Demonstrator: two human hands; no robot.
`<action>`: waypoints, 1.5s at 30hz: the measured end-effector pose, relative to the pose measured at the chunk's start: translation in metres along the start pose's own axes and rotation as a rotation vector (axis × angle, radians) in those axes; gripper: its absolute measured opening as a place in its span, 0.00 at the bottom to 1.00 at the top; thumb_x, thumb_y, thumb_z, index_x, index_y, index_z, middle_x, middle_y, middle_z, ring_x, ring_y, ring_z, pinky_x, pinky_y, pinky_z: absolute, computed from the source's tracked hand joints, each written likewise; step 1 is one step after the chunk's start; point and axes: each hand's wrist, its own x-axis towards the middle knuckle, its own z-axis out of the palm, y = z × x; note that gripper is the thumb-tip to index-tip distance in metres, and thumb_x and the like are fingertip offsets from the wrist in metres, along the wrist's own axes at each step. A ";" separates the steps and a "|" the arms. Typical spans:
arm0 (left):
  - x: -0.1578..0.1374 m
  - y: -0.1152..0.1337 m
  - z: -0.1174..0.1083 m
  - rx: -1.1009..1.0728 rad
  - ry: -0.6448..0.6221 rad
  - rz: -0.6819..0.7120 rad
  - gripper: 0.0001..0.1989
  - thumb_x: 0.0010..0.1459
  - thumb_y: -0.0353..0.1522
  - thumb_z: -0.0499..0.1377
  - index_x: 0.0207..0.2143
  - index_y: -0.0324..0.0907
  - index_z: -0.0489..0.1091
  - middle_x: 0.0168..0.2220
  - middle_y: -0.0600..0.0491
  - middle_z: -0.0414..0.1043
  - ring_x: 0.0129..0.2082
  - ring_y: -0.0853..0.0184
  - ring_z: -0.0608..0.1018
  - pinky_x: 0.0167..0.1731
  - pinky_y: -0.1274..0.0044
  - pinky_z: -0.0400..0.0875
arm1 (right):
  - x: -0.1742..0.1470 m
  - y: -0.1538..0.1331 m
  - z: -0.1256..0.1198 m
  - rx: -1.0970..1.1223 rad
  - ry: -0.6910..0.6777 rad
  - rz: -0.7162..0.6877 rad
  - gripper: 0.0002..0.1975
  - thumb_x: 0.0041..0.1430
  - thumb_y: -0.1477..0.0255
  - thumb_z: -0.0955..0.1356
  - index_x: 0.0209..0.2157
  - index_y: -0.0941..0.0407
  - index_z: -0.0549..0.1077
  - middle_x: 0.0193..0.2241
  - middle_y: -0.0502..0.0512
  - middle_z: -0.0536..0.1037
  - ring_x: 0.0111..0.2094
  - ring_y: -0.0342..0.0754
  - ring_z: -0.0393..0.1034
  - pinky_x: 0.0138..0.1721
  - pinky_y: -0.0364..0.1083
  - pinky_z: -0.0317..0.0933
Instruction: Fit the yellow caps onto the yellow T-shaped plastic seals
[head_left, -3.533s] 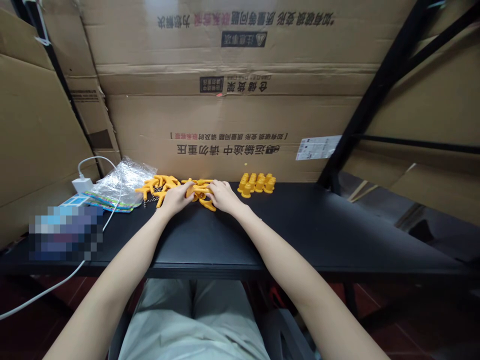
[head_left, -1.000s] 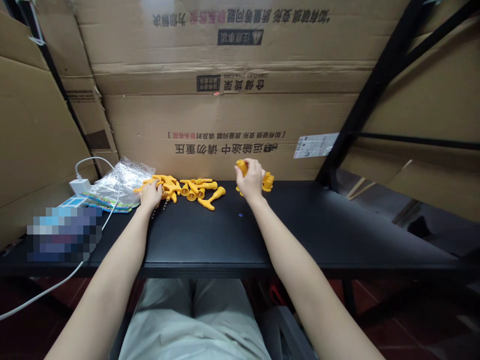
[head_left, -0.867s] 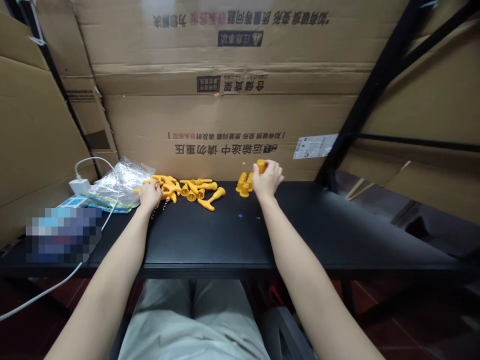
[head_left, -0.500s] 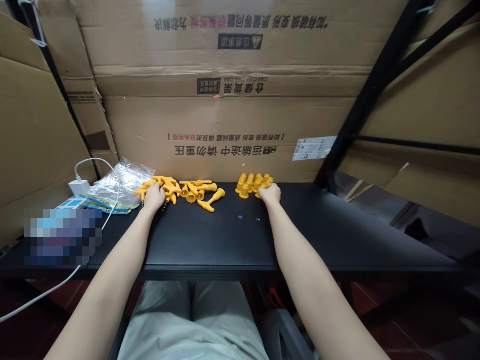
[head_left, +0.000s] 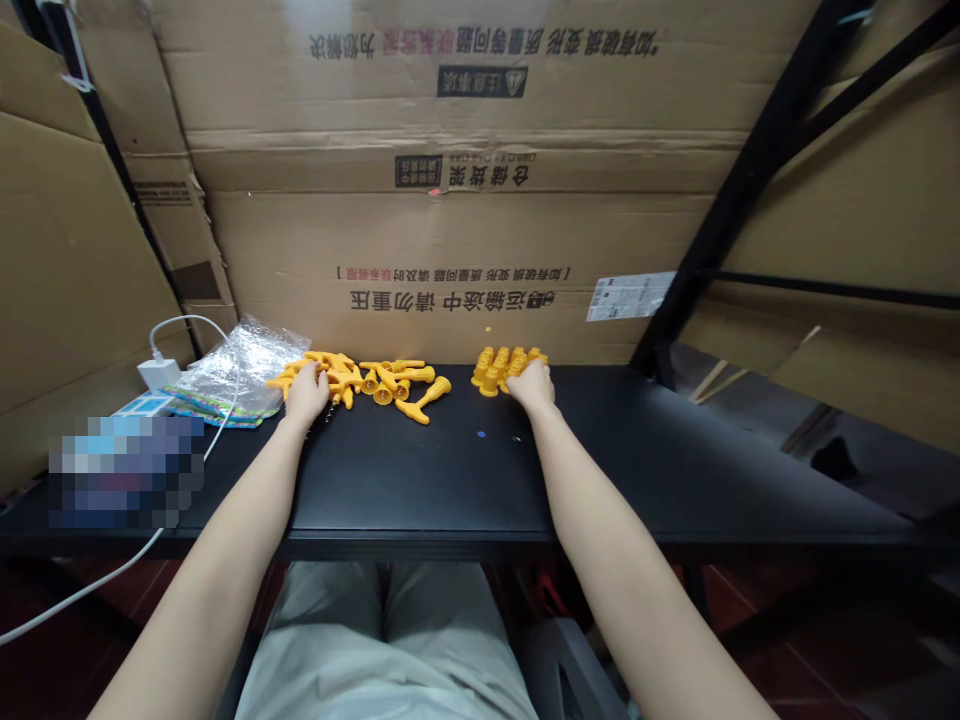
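Note:
At the left of the black table, my left hand is closed at the pile of yellow corkscrews with T-shaped handles. Bare metal spirals show just below its fingers. Beside that pile lie several more corkscrews with yellow bell-shaped sleeves, and one lone corkscrew rests a little nearer to me. My right hand is closed at the front right of a cluster of upright yellow sleeves. Its fingers appear to pinch one sleeve, which is mostly hidden behind the hand.
Tall cardboard backs the black table. At the left are clear plastic bags, a white charger with a cable, and a blurred-out object. A black metal post rises at the right.
My right hand has shifted slightly left and covers more of the sleeve cluster's front. My left hand has barely moved, turning a little at the corkscrew pile.

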 end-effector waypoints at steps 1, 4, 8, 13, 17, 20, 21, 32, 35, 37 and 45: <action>0.000 0.001 0.000 -0.002 0.012 0.008 0.19 0.60 0.33 0.49 0.52 0.37 0.67 0.52 0.41 0.71 0.53 0.56 0.72 0.54 0.65 0.64 | -0.002 -0.005 -0.002 -0.037 0.035 -0.015 0.18 0.51 0.76 0.65 0.45 0.63 0.68 0.45 0.70 0.71 0.44 0.59 0.69 0.43 0.55 0.62; -0.001 0.002 0.000 -0.001 0.036 0.067 0.19 0.59 0.32 0.49 0.51 0.36 0.67 0.52 0.41 0.71 0.54 0.56 0.72 0.55 0.66 0.64 | -0.013 -0.026 -0.006 -0.073 0.075 -0.245 0.15 0.54 0.78 0.61 0.44 0.61 0.68 0.45 0.67 0.71 0.46 0.56 0.67 0.48 0.53 0.59; -0.002 0.001 -0.001 0.028 0.062 0.150 0.17 0.59 0.32 0.48 0.47 0.37 0.70 0.49 0.41 0.73 0.51 0.56 0.73 0.54 0.66 0.65 | -0.034 -0.054 0.003 -0.104 -0.174 -0.663 0.14 0.53 0.80 0.60 0.40 0.59 0.71 0.41 0.63 0.75 0.46 0.53 0.67 0.49 0.51 0.59; -0.001 0.003 -0.005 0.075 0.089 0.220 0.17 0.59 0.31 0.47 0.45 0.36 0.70 0.47 0.41 0.73 0.49 0.56 0.74 0.52 0.66 0.66 | -0.062 -0.068 0.023 -0.242 -0.486 -0.846 0.25 0.52 0.83 0.61 0.51 0.53 0.69 0.56 0.59 0.68 0.59 0.55 0.56 0.58 0.63 0.47; -0.003 0.017 -0.011 0.078 0.077 0.315 0.16 0.59 0.30 0.47 0.44 0.37 0.70 0.45 0.43 0.74 0.48 0.58 0.74 0.51 0.68 0.66 | -0.070 -0.068 0.027 -0.382 -0.533 -0.837 0.23 0.51 0.87 0.60 0.47 0.55 0.71 0.50 0.61 0.72 0.58 0.55 0.57 0.59 0.72 0.35; -0.010 0.038 -0.017 0.027 0.044 0.447 0.17 0.60 0.32 0.47 0.45 0.38 0.71 0.45 0.44 0.74 0.48 0.61 0.74 0.52 0.71 0.65 | -0.069 -0.070 0.023 -0.444 -0.496 -0.880 0.17 0.51 0.87 0.62 0.40 0.58 0.71 0.43 0.61 0.74 0.52 0.55 0.63 0.58 0.73 0.35; -0.013 0.045 -0.019 0.006 0.011 0.483 0.17 0.61 0.33 0.46 0.45 0.38 0.71 0.45 0.45 0.75 0.48 0.62 0.74 0.52 0.72 0.65 | -0.069 -0.070 0.021 -0.446 -0.497 -0.895 0.15 0.51 0.87 0.62 0.39 0.58 0.70 0.42 0.61 0.74 0.50 0.55 0.64 0.58 0.73 0.35; -0.051 0.092 -0.016 0.135 -0.368 0.545 0.24 0.60 0.44 0.53 0.57 0.47 0.65 0.43 0.48 0.77 0.42 0.57 0.78 0.45 0.69 0.69 | -0.076 -0.086 0.018 -0.166 -0.322 -1.142 0.10 0.62 0.80 0.59 0.42 0.57 0.68 0.40 0.59 0.73 0.46 0.51 0.66 0.59 0.62 0.45; -0.050 0.093 -0.015 0.163 -0.303 0.499 0.23 0.57 0.42 0.57 0.53 0.45 0.68 0.47 0.46 0.75 0.46 0.56 0.77 0.46 0.68 0.69 | -0.080 -0.091 0.018 -0.169 -0.273 -1.166 0.10 0.63 0.79 0.59 0.43 0.59 0.69 0.42 0.62 0.73 0.46 0.52 0.65 0.57 0.57 0.50; -0.049 0.095 -0.015 0.200 -0.260 0.439 0.20 0.56 0.39 0.58 0.51 0.45 0.69 0.45 0.47 0.77 0.45 0.56 0.77 0.44 0.70 0.69 | -0.084 -0.094 0.019 -0.181 -0.257 -1.169 0.10 0.64 0.78 0.59 0.43 0.59 0.69 0.43 0.63 0.74 0.46 0.53 0.65 0.57 0.55 0.51; -0.046 0.093 -0.013 0.232 -0.181 0.453 0.20 0.57 0.34 0.56 0.53 0.42 0.67 0.48 0.45 0.75 0.45 0.59 0.78 0.43 0.73 0.69 | -0.095 -0.103 0.016 -0.314 -0.341 -1.025 0.15 0.63 0.81 0.57 0.47 0.62 0.69 0.44 0.66 0.73 0.48 0.55 0.65 0.55 0.57 0.51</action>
